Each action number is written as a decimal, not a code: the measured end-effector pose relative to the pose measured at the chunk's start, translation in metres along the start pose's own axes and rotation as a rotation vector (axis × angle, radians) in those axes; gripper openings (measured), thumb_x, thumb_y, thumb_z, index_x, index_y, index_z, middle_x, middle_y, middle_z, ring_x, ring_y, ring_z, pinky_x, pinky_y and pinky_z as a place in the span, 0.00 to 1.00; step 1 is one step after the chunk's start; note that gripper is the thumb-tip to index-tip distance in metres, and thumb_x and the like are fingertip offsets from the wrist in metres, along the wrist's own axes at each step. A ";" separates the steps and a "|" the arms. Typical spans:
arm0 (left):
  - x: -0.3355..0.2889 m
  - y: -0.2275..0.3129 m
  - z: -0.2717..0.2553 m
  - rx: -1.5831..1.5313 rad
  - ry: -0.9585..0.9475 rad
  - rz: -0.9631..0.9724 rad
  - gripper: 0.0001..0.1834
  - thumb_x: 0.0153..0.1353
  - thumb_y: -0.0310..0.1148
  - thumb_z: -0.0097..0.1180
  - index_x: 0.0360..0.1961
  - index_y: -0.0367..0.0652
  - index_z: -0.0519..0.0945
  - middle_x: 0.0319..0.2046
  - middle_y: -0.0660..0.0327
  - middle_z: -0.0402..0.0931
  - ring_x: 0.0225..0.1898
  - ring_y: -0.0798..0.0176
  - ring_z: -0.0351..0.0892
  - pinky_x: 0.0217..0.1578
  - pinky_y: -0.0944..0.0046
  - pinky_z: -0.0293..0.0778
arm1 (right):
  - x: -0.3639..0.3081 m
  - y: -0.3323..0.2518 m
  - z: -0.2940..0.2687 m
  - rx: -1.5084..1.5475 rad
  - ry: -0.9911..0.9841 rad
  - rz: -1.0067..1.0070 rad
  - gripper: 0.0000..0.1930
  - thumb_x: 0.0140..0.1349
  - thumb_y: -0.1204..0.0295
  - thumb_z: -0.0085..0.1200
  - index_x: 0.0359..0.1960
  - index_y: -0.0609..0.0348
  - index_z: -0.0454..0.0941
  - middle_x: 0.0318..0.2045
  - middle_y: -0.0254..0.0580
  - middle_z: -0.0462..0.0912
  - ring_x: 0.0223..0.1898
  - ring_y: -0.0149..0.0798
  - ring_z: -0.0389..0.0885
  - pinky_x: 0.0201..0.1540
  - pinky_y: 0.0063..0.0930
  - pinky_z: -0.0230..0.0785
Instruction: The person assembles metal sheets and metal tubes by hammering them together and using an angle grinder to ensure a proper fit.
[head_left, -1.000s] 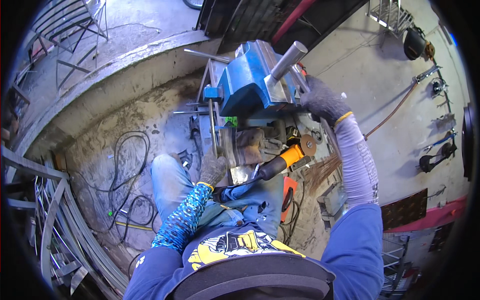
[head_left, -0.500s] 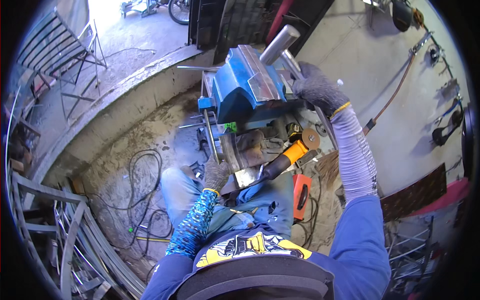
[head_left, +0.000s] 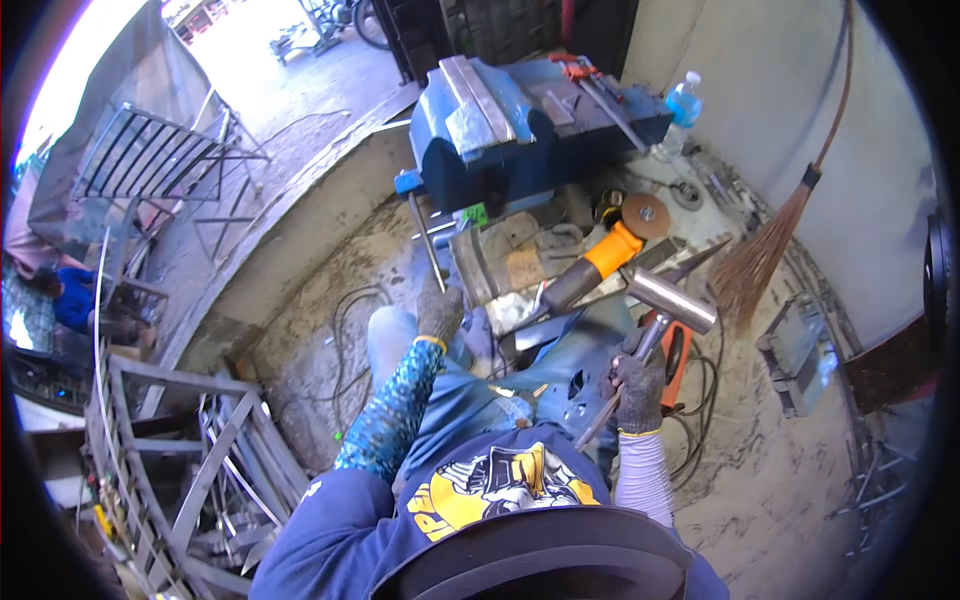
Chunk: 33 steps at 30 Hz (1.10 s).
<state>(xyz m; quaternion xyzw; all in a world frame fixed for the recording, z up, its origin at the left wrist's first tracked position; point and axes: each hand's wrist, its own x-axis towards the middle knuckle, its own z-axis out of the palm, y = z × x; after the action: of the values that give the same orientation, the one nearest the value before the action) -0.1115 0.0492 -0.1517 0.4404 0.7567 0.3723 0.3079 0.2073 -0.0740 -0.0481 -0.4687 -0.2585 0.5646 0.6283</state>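
My gloved right hand (head_left: 638,388) is wrapped round the handle of a steel hammer (head_left: 672,300), beside my right thigh. The hammer's thick cylindrical head points up and away from me. My gloved left hand (head_left: 438,310) is closed on the lower end of the bar handle (head_left: 424,232) of a large blue bench vise (head_left: 470,180). A flat strip of bare metal (head_left: 478,97) lies along the top of the vise; whether the jaws clamp it I cannot tell. Below the vise lies an angle grinder (head_left: 610,250) with an orange and black body and a brown disc.
A red-handled clamp (head_left: 590,85) and a water bottle (head_left: 683,110) are at the vise's right. A broom (head_left: 775,240) leans on the wall. An orange case (head_left: 678,365) and cables lie by my right leg. Metal frames (head_left: 180,470) fill the left, where another person (head_left: 75,300) sits.
My right hand has brought the hammer down from beside the vise to near my right thigh. My left hand stays on the vise handle. The view has shifted, showing more floor at right.
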 end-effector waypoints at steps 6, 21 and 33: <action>0.032 -0.039 0.003 0.160 0.039 -0.031 0.18 0.55 0.31 0.54 0.48 0.38 0.78 0.34 0.46 0.80 0.36 0.46 0.81 0.37 0.51 0.77 | 0.010 0.091 -0.065 0.739 -0.204 0.148 0.05 0.62 0.75 0.52 0.37 0.53 0.69 0.16 0.33 0.66 0.09 0.32 0.62 0.10 0.32 0.61; 0.014 -0.004 -0.011 0.364 0.100 -0.141 0.18 0.59 0.37 0.59 0.47 0.37 0.80 0.44 0.41 0.83 0.51 0.39 0.82 0.53 0.47 0.76 | 0.014 0.078 -0.096 0.699 -0.300 0.249 0.10 0.59 0.75 0.53 0.40 0.54 0.67 0.15 0.35 0.65 0.08 0.35 0.64 0.12 0.32 0.64; 0.010 0.000 -0.008 0.380 0.131 -0.129 0.19 0.57 0.37 0.60 0.47 0.37 0.80 0.44 0.41 0.83 0.51 0.39 0.82 0.52 0.47 0.76 | 0.016 0.077 -0.104 0.599 -0.312 0.277 0.12 0.58 0.76 0.52 0.43 0.55 0.68 0.15 0.37 0.67 0.09 0.35 0.66 0.12 0.34 0.65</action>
<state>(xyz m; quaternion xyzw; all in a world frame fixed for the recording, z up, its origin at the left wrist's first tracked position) -0.1219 0.0561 -0.1485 0.4162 0.8583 0.2300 0.1927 0.2637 -0.0958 -0.1632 -0.2028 -0.1085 0.7597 0.6082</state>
